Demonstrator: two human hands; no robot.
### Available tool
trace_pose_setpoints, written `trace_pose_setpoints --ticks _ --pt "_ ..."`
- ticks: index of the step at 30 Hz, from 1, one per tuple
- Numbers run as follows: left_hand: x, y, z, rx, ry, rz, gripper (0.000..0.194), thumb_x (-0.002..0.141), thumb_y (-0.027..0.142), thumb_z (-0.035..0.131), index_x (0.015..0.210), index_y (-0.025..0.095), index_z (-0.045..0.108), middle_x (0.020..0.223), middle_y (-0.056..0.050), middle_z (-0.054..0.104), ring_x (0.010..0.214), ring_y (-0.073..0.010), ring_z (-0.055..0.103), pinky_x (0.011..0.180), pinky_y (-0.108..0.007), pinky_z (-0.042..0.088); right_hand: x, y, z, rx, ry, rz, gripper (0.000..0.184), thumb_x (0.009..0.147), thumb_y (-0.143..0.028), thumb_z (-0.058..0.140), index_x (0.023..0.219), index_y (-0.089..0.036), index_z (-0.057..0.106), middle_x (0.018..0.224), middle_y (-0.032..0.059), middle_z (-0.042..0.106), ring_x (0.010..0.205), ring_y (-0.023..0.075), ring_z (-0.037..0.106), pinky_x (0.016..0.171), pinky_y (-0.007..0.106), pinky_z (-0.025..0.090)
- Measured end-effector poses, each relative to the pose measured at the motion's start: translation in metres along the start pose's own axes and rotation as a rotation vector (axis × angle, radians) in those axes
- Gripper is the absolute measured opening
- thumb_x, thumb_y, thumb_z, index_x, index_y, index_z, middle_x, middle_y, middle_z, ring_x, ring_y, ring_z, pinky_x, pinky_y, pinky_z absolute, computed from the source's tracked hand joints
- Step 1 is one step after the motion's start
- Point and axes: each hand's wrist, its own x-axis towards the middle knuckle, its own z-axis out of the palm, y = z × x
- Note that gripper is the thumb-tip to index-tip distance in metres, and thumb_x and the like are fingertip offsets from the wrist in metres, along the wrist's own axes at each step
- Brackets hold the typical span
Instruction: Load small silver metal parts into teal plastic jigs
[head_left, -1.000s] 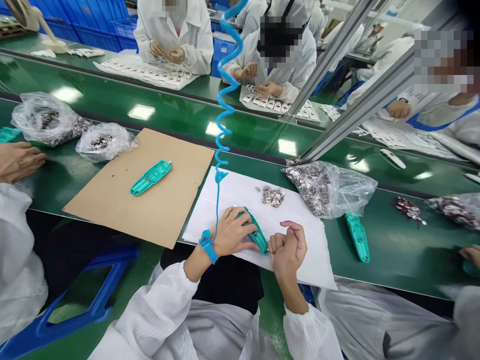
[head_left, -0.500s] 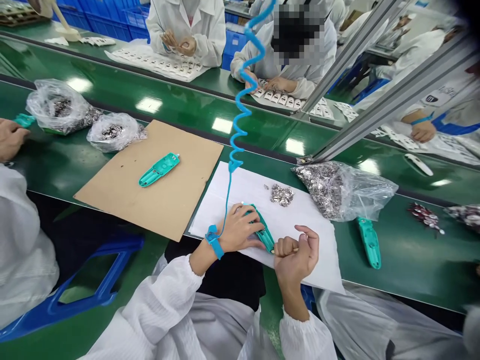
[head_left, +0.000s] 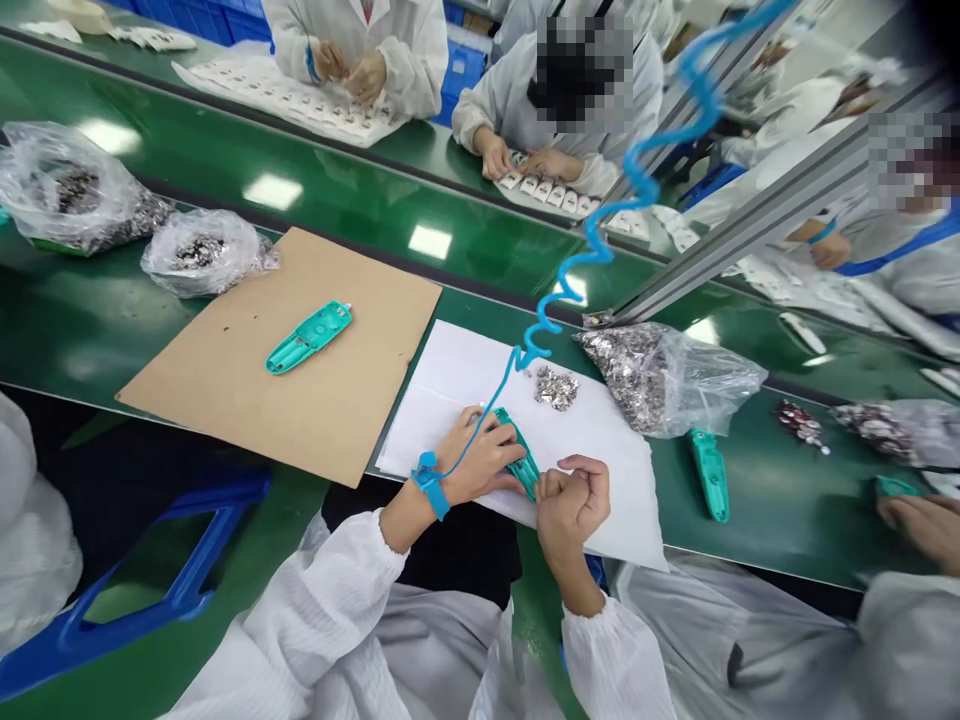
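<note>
The left hand [head_left: 480,458] lies over a teal plastic casing [head_left: 520,466], with the fingers half closed and curved around it, so it has hold of this casing; the casing rests on a white paper sheet [head_left: 600,500], tilted a little, its lower end pointing to the other hand. The right hand [head_left: 574,503] is closed almost to a fist, just beside the lower end of the casing; I cannot tell if there is some small thing inside the fingers. On the left wrist is a blue anti-static wrist strap [head_left: 429,482], and a blue coiled cord [head_left: 600,240] goes up from it. A small pile of metal pieces [head_left: 556,388] lies on the paper, near the fingers of the left hand. Left of the paper is a cardboard sheet [head_left: 225,370] with a second teal casing [head_left: 309,337] on it. Right of the paper, on the green bench [head_left: 772,530], are a plastic bag of metal pieces [head_left: 660,380] and a third teal casing [head_left: 710,475]; a co-worker's hand [head_left: 919,525] is at the right edge, and other people in white coats work across the bench
</note>
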Motion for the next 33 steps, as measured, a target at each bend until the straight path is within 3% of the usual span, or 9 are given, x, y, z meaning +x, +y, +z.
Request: trace_pose_setpoints --ticks 4,7,10,12,16,20,23,27,33 --pt "-0.004 -0.002 0.004 -0.038 0.042 -0.009 0.038 0.085 0.056 0.065 0.105 0.024 0.065 0.105 -0.003 0.063 0.102 -0.0237 0.051 0.096 -0.044 0.034 0.006 -0.010 -0.002 -0.144 -0.177 -0.003 0.014 0.098 -0.030 0.047 0.095 -0.020 0.055 0.048 -0.0114 0.029 0.038 0.0107 0.025 0.041 0.021 0.021" --pt "-0.005 -0.004 0.004 -0.074 0.087 -0.013 0.034 0.089 0.048 0.063 0.110 0.022 0.061 0.104 -0.004 0.063 0.105 -0.0234 0.053 0.100 -0.045 0.037 0.019 -0.030 -0.006 -0.553 -0.367 0.013 0.024 0.096 -0.039 0.055 0.108 -0.019 0.061 0.053 -0.0093 0.033 0.044 0.0133 0.036 0.047 0.023 0.027" --pt "-0.005 -0.003 0.001 -0.116 0.106 -0.009 0.036 0.090 0.036 0.065 0.120 0.020 0.055 0.112 -0.006 0.062 0.115 -0.0242 0.052 0.107 -0.045 0.039 0.029 -0.046 -0.011 -0.999 -0.452 0.017 0.033 0.091 -0.041 0.064 0.118 -0.021 0.061 0.082 0.0005 0.052 0.065 0.0189 0.055 0.057 0.027 0.034" --pt "-0.004 -0.002 0.000 -0.122 0.087 0.008 0.042 0.088 0.025 0.065 0.126 0.018 0.051 0.119 -0.007 0.061 0.121 -0.0254 0.050 0.108 -0.046 0.041 0.033 -0.050 -0.013 -1.166 -0.528 0.067 0.032 0.090 -0.038 0.068 0.117 -0.022 0.062 0.103 0.0053 0.055 0.075 0.0213 0.060 0.058 0.028 0.034" --pt "-0.004 -0.002 0.000 -0.124 0.058 0.031 0.053 0.085 0.013 0.063 0.134 0.019 0.045 0.126 -0.008 0.058 0.131 -0.0276 0.045 0.110 -0.049 0.045 0.036 -0.053 -0.010 -1.230 -0.599 0.151 0.017 0.092 -0.033 0.070 0.102 -0.021 0.063 0.098 0.0025 0.057 0.078 0.0223 0.063 0.060 0.029 0.035" --pt "-0.005 -0.001 -0.005 -0.138 0.086 0.023 0.066 0.082 0.027 0.072 0.140 0.022 0.040 0.135 -0.010 0.052 0.136 -0.0307 0.040 0.112 -0.053 0.044 0.040 -0.056 -0.016 -1.206 -0.570 0.192 0.018 0.091 -0.030 0.072 0.103 -0.021 0.061 0.100 0.0025 0.061 0.084 0.0235 0.064 0.064 0.028 0.038" --pt "-0.007 0.000 -0.011 -0.152 0.143 0.000 0.070 0.083 0.038 0.072 0.142 0.023 0.038 0.137 -0.011 0.050 0.136 -0.0315 0.040 0.111 -0.054 0.046 0.039 -0.053 -0.046 -1.190 -0.472 0.208 0.020 0.093 -0.038 0.065 0.105 -0.023 0.060 0.104 0.0045 0.062 0.089 0.0253 0.064 0.066 0.030 0.041" --pt "-0.008 0.002 -0.018 -0.196 0.273 -0.029 0.053 0.091 0.030 0.062 0.139 0.023 0.042 0.130 -0.012 0.055 0.130 -0.0284 0.046 0.104 -0.049 0.051 0.037 -0.033 -0.116 -1.218 -0.254 0.270 0.036 0.092 -0.056 0.052 0.102 -0.023 0.061 0.104 0.0086 0.065 0.087 0.0290 0.065 0.069 0.035 0.046" --pt "-0.009 0.007 -0.031 -0.221 0.764 -0.099 0.028 0.090 0.004 0.050 0.109 0.023 0.058 0.096 -0.005 0.060 0.097 -0.0191 0.058 0.081 -0.035 0.055 0.071 0.002 -0.213 -1.320 -0.017 0.457 0.062 0.087 -0.072 0.036 0.102 -0.017 0.062 0.103 0.0196 0.064 0.090 0.0398 0.064 0.072 0.047 0.048"
